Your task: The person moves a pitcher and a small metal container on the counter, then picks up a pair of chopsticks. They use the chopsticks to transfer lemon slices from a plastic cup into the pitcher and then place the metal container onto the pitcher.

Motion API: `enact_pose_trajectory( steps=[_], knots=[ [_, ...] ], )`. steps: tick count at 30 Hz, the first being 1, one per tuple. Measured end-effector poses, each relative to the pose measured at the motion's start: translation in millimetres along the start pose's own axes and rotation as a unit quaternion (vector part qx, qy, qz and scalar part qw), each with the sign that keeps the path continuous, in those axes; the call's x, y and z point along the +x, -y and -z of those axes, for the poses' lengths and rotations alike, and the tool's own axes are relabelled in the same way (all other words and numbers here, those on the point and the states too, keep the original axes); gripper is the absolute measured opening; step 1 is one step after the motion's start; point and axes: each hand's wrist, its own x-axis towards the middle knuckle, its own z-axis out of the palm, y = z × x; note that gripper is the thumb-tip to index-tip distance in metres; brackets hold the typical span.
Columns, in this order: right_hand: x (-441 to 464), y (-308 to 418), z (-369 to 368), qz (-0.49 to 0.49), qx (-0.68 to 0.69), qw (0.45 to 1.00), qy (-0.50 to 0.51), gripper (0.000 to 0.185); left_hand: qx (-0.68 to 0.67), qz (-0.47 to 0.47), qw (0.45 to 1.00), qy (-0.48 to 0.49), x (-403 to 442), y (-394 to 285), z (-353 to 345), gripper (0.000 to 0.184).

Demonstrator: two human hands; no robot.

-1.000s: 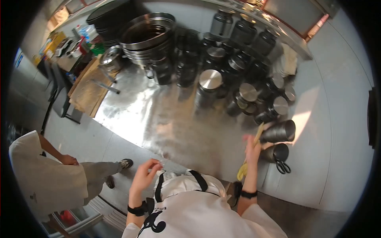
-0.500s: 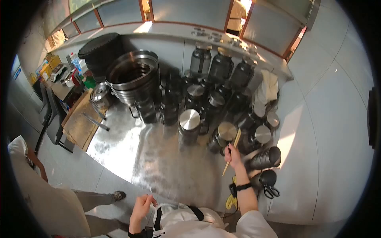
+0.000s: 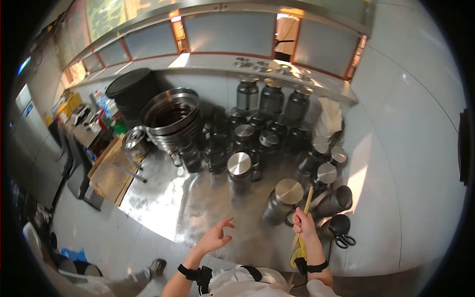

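Observation:
My right hand (image 3: 305, 222) is closed round a pair of wooden chopsticks (image 3: 310, 198), which stick out above and below the fist. Against its fingers is the handle side of a dark glass jar with a silver lid (image 3: 289, 192); whether the fingers also grip that handle I cannot tell. My left hand (image 3: 216, 237) hovers over the near part of the metal table (image 3: 208, 203), fingers apart and holding nothing. Beside my right wrist lies a yellow cloth-like thing (image 3: 299, 255), partly hidden by the arm.
Several lidded jars (image 3: 239, 166) crowd the table's middle and back. Stacked steel pots (image 3: 170, 126) stand left of them. Dark cups (image 3: 339, 199) and black-handled scissors (image 3: 345, 241) are at the right edge. Another person's leg and shoe (image 3: 158, 267) show at lower left.
The silver-lidded jar has come nearer to me along with my right hand and the chopsticks. My left hand has risen forward over the table, its fingers spreading. The view has tilted up.

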Motion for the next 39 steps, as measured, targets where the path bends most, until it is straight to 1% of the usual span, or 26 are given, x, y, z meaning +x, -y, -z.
enact_pose_trajectory(
  steps=[1, 2, 4, 5, 6, 9, 11, 13, 15, 16, 18, 20, 21, 22, 24, 25, 27, 28, 30, 31, 32, 34, 36, 37, 38, 39],
  knots=[
    [-13, 4, -5, -0.001, -0.009, 1.0, -0.009, 0.036, 0.04, -0.027, 0.999, 0.0, 6, -6, -5, 0.072],
    [-21, 7, -5, 0.013, 0.001, 1.0, -0.017, 0.036, 0.049, -0.039, 0.998, 0.011, 12, -7, -10, 0.072],
    [-39, 4, 1, -0.012, -0.006, 1.0, 0.027, 0.036, 0.114, -0.089, 0.989, 0.002, 20, -4, -23, 0.082],
    [-48, 3, 1, -0.002, 0.002, 1.0, 0.022, 0.036, 0.157, -0.088, 0.983, 0.026, 23, -7, -27, 0.089],
    [-57, 2, 0, -0.017, -0.007, 0.999, 0.026, 0.036, 0.165, -0.095, 0.981, 0.032, 25, -11, -31, 0.089],
    [-80, 3, -4, -0.03, -0.016, 0.999, 0.04, 0.037, 0.165, -0.109, 0.976, 0.091, 35, -22, -47, 0.103],
    [-92, -3, -2, -0.042, -0.006, 0.997, 0.06, 0.035, 0.173, -0.108, 0.973, 0.106, 39, -29, -59, 0.102],
    [-108, -9, -4, -0.038, 0.006, 0.999, 0.039, 0.035, 0.183, -0.104, 0.97, 0.117, 36, -45, -66, 0.101],
    [-124, -12, -7, -0.028, 0.018, 0.999, 0.012, 0.035, 0.176, -0.024, 0.973, 0.146, 37, -65, -72, 0.096],
    [-134, -16, -8, -0.018, 0.041, 0.999, 0.008, 0.035, 0.18, -0.029, 0.97, 0.161, 39, -67, -75, 0.096],
    [-153, -29, -13, -0.004, 0.091, 0.996, -0.023, 0.035, 0.246, -0.106, 0.952, 0.146, 34, -63, -81, 0.092],
    [-180, -38, -21, 0.017, 0.019, 0.993, -0.119, 0.037, 0.244, -0.126, 0.941, 0.196, 39, -45, -88, 0.092],
    [-196, -40, -26, 0.032, 0.023, 0.991, -0.128, 0.038, 0.23, -0.15, 0.937, 0.215, 40, -36, -97, 0.091],
    [-211, -40, -30, 0.052, 0.025, 0.988, -0.144, 0.04, 0.237, -0.162, 0.913, 0.291, 36, -28, -105, 0.091],
    [-244, -48, -40, 0.082, 0.032, 0.976, -0.197, 0.04, 0.15, -0.301, 0.901, 0.273, 43, -19, -118, 0.084],
    [-262, -52, -43, 0.094, 0.06, 0.965, -0.239, 0.04, 0.143, -0.318, 0.872, 0.342, 49, -22, -132, 0.084],
    [-292, -73, -49, 0.125, 0.132, 0.939, -0.291, 0.04, 0.05, -0.26, 0.861, 0.434, 50, -29, -149, 0.064],
    [-309, -79, -55, 0.135, 0.153, 0.923, -0.325, 0.04, 0.052, -0.265, 0.839, 0.472, 45, -36, -164, 0.064],
    [-338, -86, -64, 0.157, 0.17, 0.873, -0.428, 0.039, 0.014, -0.227, 0.843, 0.487, 35, -64, -205, 0.051],
    [-349, -99, -66, 0.202, 0.175, 0.841, -0.47, 0.042, 0.057, -0.232, 0.808, 0.539, 31, -80, -217, 0.045],
    [-365, -105, -67, 0.205, 0.187, 0.831, -0.482, 0.042, 0.062, -0.232, 0.797, 0.554, 28, -84, -238, 0.045],
    [-393, -118, -77, 0.257, 0.206, 0.756, -0.566, 0.039, 0.064, -0.275, 0.76, 0.585, 19, -92, -274, 0.042],
    [-422, -136, -79, 0.292, 0.207, 0.701, -0.617, 0.039, 0.052, -0.278, 0.731, 0.621, -10, -125, -307, 0.039],
    [-433, -143, -83, 0.279, 0.217, 0.657, -0.666, 0.038, 0.038, -0.286, 0.711, 0.642, -24, -139, -320, 0.036],
    [-445, -149, -83, 0.28, 0.217, 0.653, -0.67, 0.038, 0.036, -0.288, 0.706, 0.646, -35, -144, -334, 0.036],
    [-461, -152, -83, 0.291, 0.242, 0.617, -0.689, 0.038, 0.052, -0.281, 0.685, 0.67, -48, -150, -351, 0.034]
  ],
)
